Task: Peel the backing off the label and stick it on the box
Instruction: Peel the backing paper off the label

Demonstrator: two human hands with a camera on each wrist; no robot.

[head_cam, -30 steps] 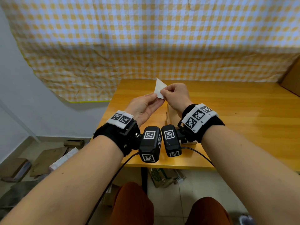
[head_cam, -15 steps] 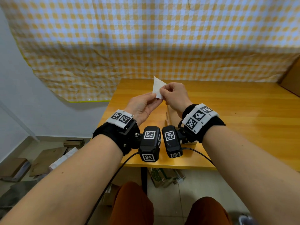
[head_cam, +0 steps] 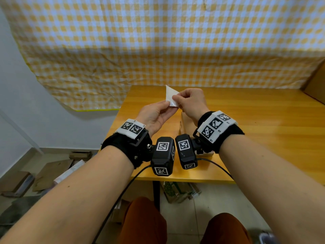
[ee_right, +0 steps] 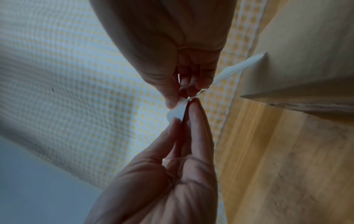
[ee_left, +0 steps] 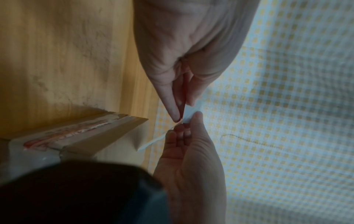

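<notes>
I hold a small white label (head_cam: 170,95) up over the wooden table (head_cam: 263,131). My left hand (head_cam: 167,103) pinches its lower edge between thumb and straight fingers. My right hand (head_cam: 175,99) pinches its right corner with curled fingers. In the left wrist view the left hand (ee_left: 182,115) and right hand (ee_left: 188,127) meet on the label (ee_left: 190,116). The right wrist view shows the right hand (ee_right: 182,98) above the left hand (ee_right: 184,119), with the label (ee_right: 176,112) between them. The cardboard box (head_cam: 182,124) lies on the table under my wrists, mostly hidden; it also shows as box (ee_left: 86,136) and box (ee_right: 296,60).
A yellow checked cloth (head_cam: 158,41) hangs behind the table. A brown carton (head_cam: 316,81) stands at the far right edge. Flattened cardboard and papers (head_cam: 52,171) lie on the floor to the left. The table's front edge is close to my knees.
Both hands and the label have drifted slightly to the left. Both pinches have stayed on the label.
</notes>
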